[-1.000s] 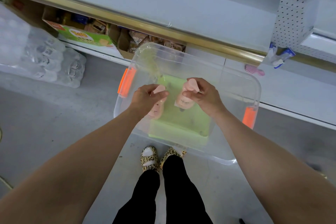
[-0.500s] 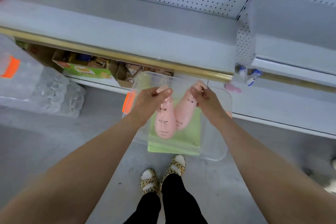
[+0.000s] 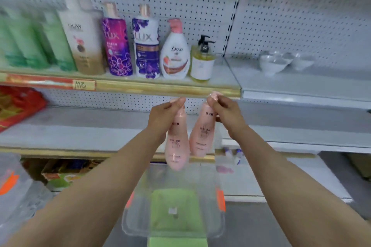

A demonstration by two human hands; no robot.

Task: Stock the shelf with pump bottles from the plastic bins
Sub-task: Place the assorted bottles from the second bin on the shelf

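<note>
Left hand (image 3: 164,114) and right hand (image 3: 224,114) pinch left pink bottle (image 3: 177,146) and right pink bottle (image 3: 201,136) by their tops (bodies dangle, frame centre); either could clip the shelf lip (image 3: 160,88) and slip.

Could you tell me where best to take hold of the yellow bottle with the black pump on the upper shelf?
Grip the yellow bottle round its straight-sided body, coming from the front and right. It stands upright at the row's end, with bare shelf on its right, while the Dove bottle crowds its left.
</note>
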